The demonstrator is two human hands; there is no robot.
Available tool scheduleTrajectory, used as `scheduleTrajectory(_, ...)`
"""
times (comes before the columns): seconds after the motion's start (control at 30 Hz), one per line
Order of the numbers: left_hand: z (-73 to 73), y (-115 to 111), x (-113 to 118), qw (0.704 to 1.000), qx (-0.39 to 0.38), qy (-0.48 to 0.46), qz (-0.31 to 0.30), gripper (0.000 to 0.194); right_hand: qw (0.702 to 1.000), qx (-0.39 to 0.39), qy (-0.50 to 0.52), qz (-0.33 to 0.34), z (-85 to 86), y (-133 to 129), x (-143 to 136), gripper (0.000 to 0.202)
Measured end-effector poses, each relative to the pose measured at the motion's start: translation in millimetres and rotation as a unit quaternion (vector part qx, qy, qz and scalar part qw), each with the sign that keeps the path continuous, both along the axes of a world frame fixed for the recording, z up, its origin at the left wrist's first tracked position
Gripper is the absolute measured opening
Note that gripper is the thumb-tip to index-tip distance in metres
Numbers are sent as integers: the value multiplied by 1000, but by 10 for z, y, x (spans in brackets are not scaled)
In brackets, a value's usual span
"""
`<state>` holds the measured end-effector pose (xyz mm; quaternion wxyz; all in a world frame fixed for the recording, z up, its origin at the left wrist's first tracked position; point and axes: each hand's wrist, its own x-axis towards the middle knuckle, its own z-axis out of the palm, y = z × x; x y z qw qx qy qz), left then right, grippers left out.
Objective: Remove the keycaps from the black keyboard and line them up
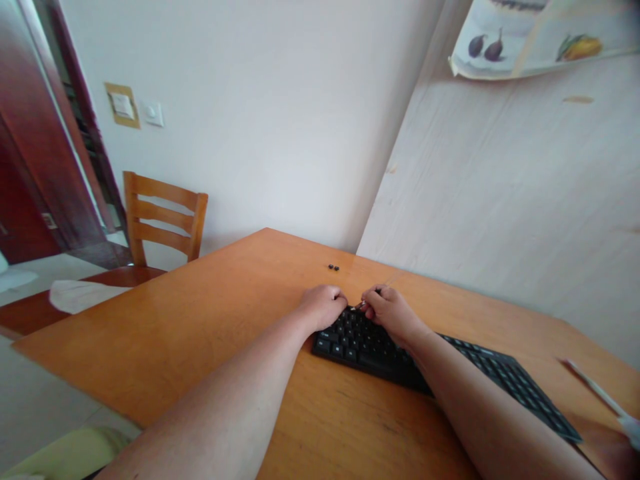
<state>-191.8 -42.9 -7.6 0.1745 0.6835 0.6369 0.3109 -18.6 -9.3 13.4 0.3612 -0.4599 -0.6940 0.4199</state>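
Observation:
A black keyboard (370,363) lies on the wooden table in front of me. Over its upper left corner rests my left hand (324,308), fingers curled and closed against the edge. My right hand (387,307) is closed around a slim metallic tool (358,306), whose tip points left at the keys in the upper left area. The tool's exact kind is too small to make out, and the fingers hide most of it. Just beyond the hands, two small black pieces (333,267), which look like keycaps, sit side by side on the table.
The wooden table (200,320) meets the wall at its far side. A thin pale stick-like brush (595,387) lies at the right. At the left stands a wooden chair (165,217) with a white cloth (83,295) on a seat nearby.

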Motion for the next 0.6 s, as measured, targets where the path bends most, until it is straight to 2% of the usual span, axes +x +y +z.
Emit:
scheduleTrajectory(0.4,-14,11,2,1000,9,-3,1,27,992,-72,105,4,-23,45,10,16)
scheduleTrajectory(0.6,-30,17,0,1000,17,-13,-1,27,975,-113,190,-6,-7,80,42,14)
